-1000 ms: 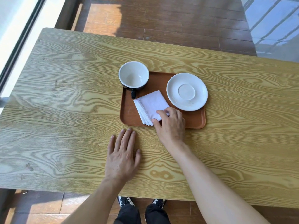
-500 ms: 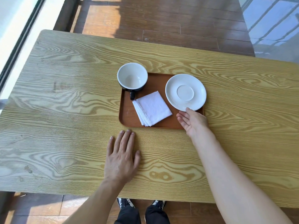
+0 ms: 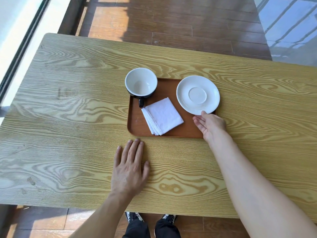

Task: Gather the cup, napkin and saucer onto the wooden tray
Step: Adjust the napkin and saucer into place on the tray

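A brown wooden tray (image 3: pixel 137 125) lies mid-table. On its far left corner stands a cup (image 3: pixel 141 82), white inside and dark outside, its handle pointing toward me. A folded white napkin (image 3: pixel 163 116) rests in the tray's middle. A white saucer (image 3: pixel 198 94) sits on the tray's right end, overhanging the edge. My right hand (image 3: pixel 210 126) is at the tray's near right corner, thumb touching the saucer's near rim and fingers reaching under it. My left hand (image 3: pixel 129 166) lies flat on the table just in front of the tray, fingers spread, holding nothing.
The light wooden table (image 3: pixel 68 117) ends close to my body; its far edge is well beyond the tray. Brown plank floor lies past it. A window frame (image 3: pixel 22 45) runs along the left. My shoes (image 3: pixel 151 218) show below the near edge.
My right hand let go of the napkin, moved right to the tray's near right corner and reached the saucer's near rim. The left hand stayed flat.
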